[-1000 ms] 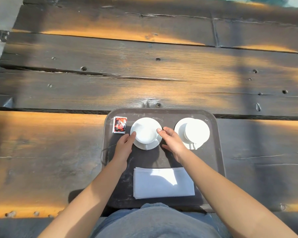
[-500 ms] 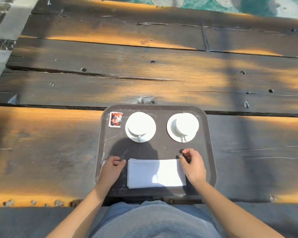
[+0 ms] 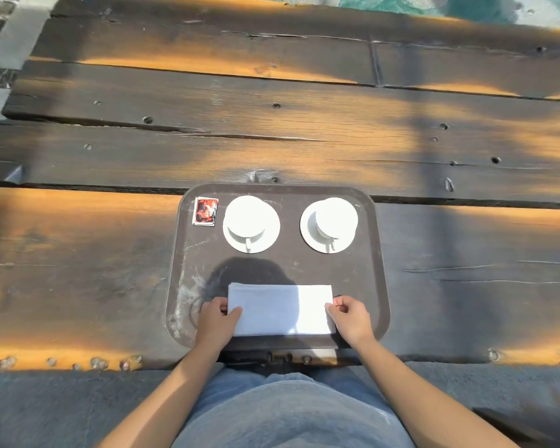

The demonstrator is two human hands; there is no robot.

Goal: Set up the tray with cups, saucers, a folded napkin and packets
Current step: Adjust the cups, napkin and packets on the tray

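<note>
A dark brown tray (image 3: 366, 276) lies on the wooden table near its front edge. At the tray's back stand two white cups upside down on saucers, the left cup (image 3: 248, 218) and the right cup (image 3: 333, 218). A red packet (image 3: 205, 211) lies in the back left corner. A folded white napkin (image 3: 282, 308) lies at the tray's front. My left hand (image 3: 217, 321) pinches the napkin's left edge and my right hand (image 3: 349, 318) pinches its right edge.
The table (image 3: 272, 134) is made of dark, weathered planks with gaps and bolt holes, and stretches far beyond the tray. A grey floor strip runs below the table's front edge. Something teal shows past the far edge.
Both hands left the left cup and saucer, drew back to the tray's front, and have taken hold of the napkin at its two short edges.
</note>
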